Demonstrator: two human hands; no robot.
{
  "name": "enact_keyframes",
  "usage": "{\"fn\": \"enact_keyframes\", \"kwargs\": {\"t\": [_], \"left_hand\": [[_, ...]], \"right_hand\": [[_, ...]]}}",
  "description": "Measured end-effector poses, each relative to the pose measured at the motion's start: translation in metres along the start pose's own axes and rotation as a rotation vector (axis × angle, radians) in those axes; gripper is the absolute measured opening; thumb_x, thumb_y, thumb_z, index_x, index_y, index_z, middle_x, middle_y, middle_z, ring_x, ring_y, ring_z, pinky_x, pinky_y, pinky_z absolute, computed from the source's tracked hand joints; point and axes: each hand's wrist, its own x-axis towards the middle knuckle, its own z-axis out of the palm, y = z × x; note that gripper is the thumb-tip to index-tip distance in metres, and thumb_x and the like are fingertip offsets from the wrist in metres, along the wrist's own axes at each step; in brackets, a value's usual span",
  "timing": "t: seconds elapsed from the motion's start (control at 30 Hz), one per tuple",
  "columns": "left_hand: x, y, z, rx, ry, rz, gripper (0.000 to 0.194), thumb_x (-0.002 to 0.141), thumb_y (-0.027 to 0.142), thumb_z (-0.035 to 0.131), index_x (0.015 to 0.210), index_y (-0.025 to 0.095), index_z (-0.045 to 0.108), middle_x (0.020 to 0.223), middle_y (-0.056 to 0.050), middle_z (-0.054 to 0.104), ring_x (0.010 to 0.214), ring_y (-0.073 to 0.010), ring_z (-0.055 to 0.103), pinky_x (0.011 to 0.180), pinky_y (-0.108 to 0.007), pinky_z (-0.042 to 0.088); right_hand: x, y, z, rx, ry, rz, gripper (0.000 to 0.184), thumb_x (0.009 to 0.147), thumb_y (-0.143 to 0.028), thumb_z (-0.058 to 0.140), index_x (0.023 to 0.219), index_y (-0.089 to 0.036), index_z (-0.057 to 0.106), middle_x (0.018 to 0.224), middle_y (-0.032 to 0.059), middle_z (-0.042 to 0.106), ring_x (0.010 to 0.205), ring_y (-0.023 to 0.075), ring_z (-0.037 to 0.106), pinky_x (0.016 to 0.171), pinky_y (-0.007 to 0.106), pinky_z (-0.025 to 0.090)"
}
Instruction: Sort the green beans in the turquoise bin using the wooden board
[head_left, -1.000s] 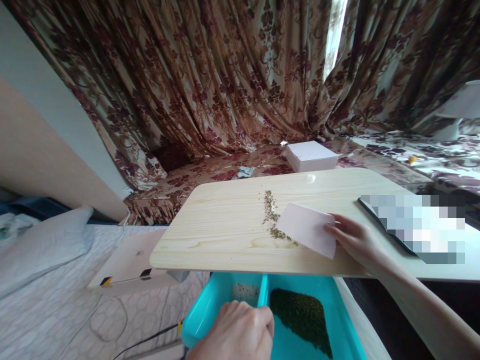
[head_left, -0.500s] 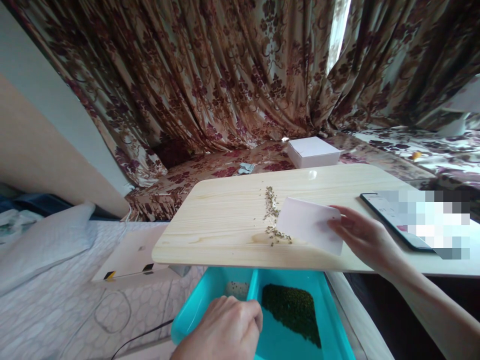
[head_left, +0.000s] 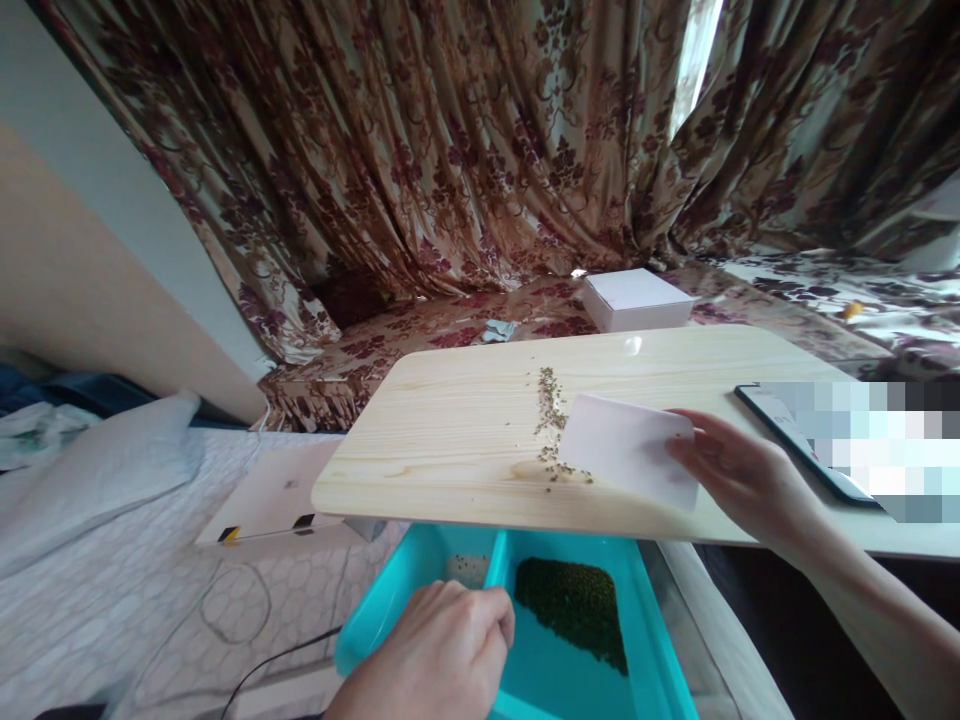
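My right hand (head_left: 724, 460) pinches a thin white card (head_left: 630, 450) by its right edge, holding it low over the light wooden table (head_left: 420, 430). By the card's left edge lies an uneven line of small brown-green grains (head_left: 551, 400). My left hand (head_left: 435, 650) is closed over the divider of a turquoise tray (head_left: 375, 600) below the table's front edge. Whether its curled fingers grip the divider or something small is hidden. The tray's right compartment has a heap of dark green grains (head_left: 574, 605). A few grains lie on a pale patch in the left compartment (head_left: 469, 568).
A tablet (head_left: 795, 440) lies on the table's right side, partly blurred. Behind the table stand a white box (head_left: 637, 298) and a patterned curtain (head_left: 450, 150). To the left, a flat white box (head_left: 274, 490) and a cable (head_left: 285, 650) rest on the bed.
The view has shifted slightly. The tray and my left hand appear a little further left relative to the table. My right hand and the card stay nearly in place beside the grains.
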Motion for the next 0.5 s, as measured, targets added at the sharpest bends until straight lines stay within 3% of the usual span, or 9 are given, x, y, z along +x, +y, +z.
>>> {"fn": "enact_keyframes", "kwargs": {"t": [0.23, 0.5], "left_hand": [[-0.002, -0.002, -0.002, 0.009, 0.023, -0.025, 0.036, 0.099, 0.017, 0.035, 0.097, 0.025, 0.07, 0.099, -0.005, 0.073, 0.103, -0.0256, 0.064, 0.092, -0.034, 0.042], [-0.003, -0.001, -0.005, 0.014, 0.006, -0.042, 0.035, 0.099, 0.017, 0.035, 0.098, 0.023, 0.069, 0.101, -0.006, 0.073, 0.104, -0.0263, 0.064, 0.092, -0.035, 0.043]], "right_hand": [[-0.003, -0.004, 0.016, 0.003, -0.004, -0.042, 0.053, 0.07, -0.066, 0.081, 0.103, -0.025, 0.073, 0.078, 0.0052, 0.08, 0.077, 0.0254, 0.079, 0.07, 0.036, 0.066], [-0.001, -0.003, 0.014, -0.028, -0.011, -0.036, 0.051, 0.071, -0.064, 0.079, 0.104, -0.025, 0.072, 0.081, 0.0061, 0.081, 0.078, 0.0259, 0.079, 0.07, 0.037, 0.066]]}}
